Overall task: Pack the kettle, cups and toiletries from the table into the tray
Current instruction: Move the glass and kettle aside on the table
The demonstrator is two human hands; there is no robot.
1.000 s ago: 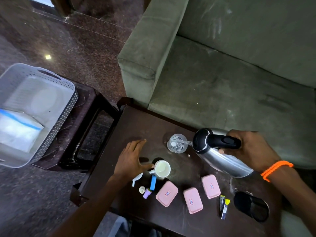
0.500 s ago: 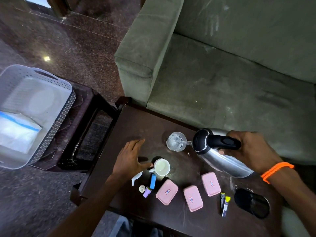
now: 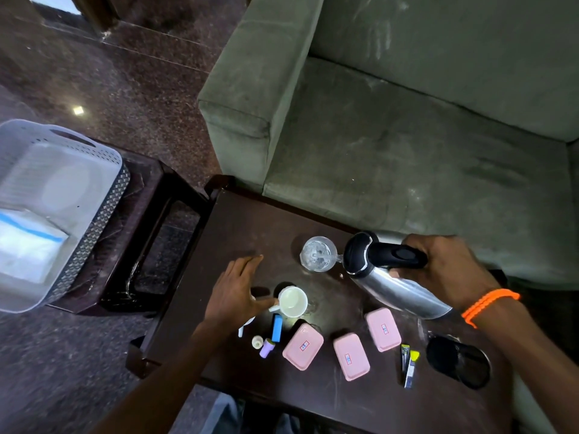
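The right hand (image 3: 445,270) is gripping the tilted kettle (image 3: 388,277), probably emptying it into the glass (image 3: 317,254). The left hand (image 3: 238,292) is lying open near the cup (image 3: 293,301), holding nothing.

Dark speckled polished stone floor (image 3: 131,89) w/ small bright light reflection (image 3: 78,110). Worn grey-green sofa (image 3: 407,136) top right. Dark wood coffee table (image 3: 250,227) in front; dark side table (image 3: 150,214) just left.

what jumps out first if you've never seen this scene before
The right hand tilts a steel kettle by its black handle, spout at a clear glass mid-table. The left hand rests open beside a white cup. Three pink soap boxes line the table's near edge.
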